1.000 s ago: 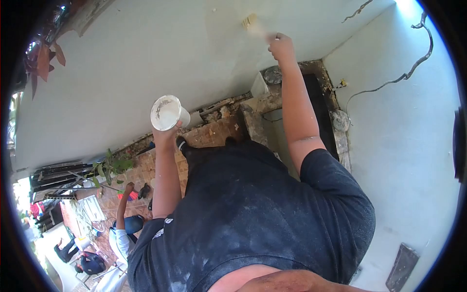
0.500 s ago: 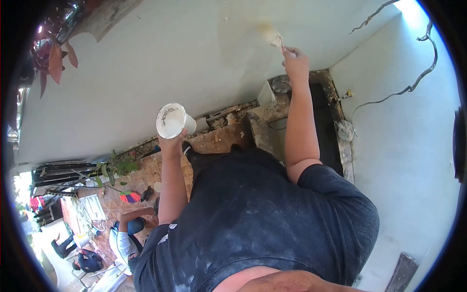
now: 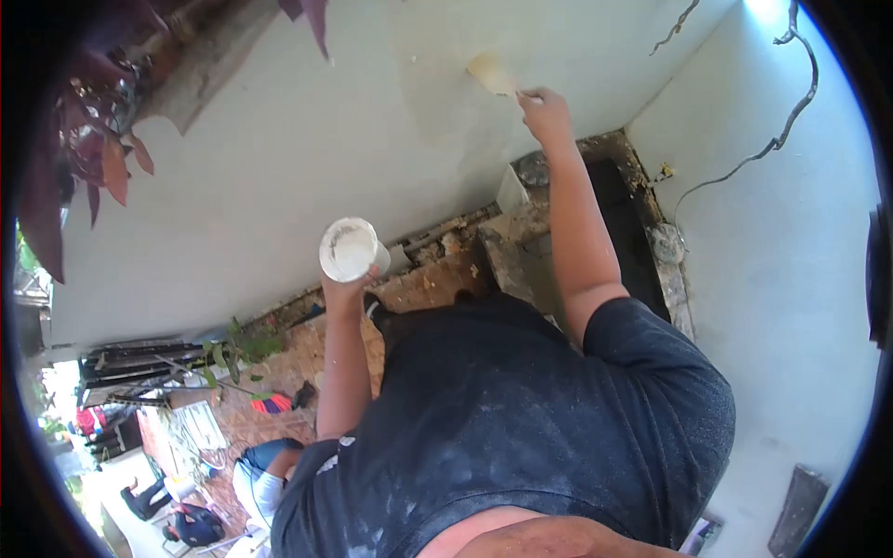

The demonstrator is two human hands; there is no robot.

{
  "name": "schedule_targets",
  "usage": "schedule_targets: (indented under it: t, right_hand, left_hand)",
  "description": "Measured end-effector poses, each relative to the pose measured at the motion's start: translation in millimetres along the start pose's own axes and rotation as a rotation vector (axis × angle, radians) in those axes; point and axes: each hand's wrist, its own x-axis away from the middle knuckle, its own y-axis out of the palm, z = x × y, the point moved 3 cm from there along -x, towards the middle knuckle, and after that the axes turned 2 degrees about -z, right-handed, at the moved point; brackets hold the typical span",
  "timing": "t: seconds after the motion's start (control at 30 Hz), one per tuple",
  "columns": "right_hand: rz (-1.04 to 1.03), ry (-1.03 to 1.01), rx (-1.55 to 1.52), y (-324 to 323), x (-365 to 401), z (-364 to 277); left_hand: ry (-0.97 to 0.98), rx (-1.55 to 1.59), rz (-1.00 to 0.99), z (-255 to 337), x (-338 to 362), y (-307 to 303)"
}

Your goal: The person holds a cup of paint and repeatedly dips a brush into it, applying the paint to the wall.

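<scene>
The right hand [image 3: 546,113] was up at 12 o'clock, fingers clenched round the handle of a paintbrush [image 3: 493,74] whose cream bristles lay flat against the pale wall [image 3: 279,149]. The left hand [image 3: 346,284], near the middle of the view toward 10 o'clock, gripped a white cup [image 3: 351,249] from below, mouth tipped toward the camera and showing white paint inside; the cup was well apart from the brush.

Around the bristles the wall carried a slightly duller, damp-looking patch, reaching toward 11 o'clock and down toward the floor edge. Judging by that, only this one stretch had been coated. The wide run of wall toward 9 o'clock looked dry and untouched, and the side wall [image 3: 791,279] at 3 o'clock, crossed by a dark cable [image 3: 744,163], showed no fresh strokes either. The cup looked far from emptied, so most of the work seemed left.

Reddish leaves [image 3: 112,158] hung at 10 o'clock. Far below, at 7 o'clock on the brick floor [image 3: 298,353], another person [image 3: 260,474] crouched.
</scene>
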Motion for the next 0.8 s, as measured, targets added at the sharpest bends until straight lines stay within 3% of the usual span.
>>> schedule_targets:
  t: [0.1, 0.23, 0.43, 0.53, 0.63, 0.73, 0.8]
  right_hand:
    - [0.035, 0.062, -0.080, -29, 19, -7]
    - [0.084, -0.049, 0.090, -10, -9, 0]
    - [0.065, 0.074, -0.078, -37, -3, 8]
    - [0.084, -0.116, 0.097, -18, -23, 4]
    - [0.092, -0.146, 0.111, -27, -18, 0]
    - [0.042, 0.023, 0.005, -54, 2, -18]
    - [0.074, -0.079, 0.089, -39, -11, -22]
  left_hand:
    - [0.135, 0.025, -0.012, -5, -3, -2]
    - [-0.034, 0.083, 0.001, -9, 8, -7]
    - [0.091, 0.137, -0.002, -3, 5, 1]
    - [0.024, 0.081, -0.028, -12, 2, -11]
    - [0.048, 0.002, -0.005, -10, 1, -9]
    - [0.108, 0.055, 0.003, -4, -1, 1]
    - [0.075, 0.053, 0.020, -3, 4, 1]
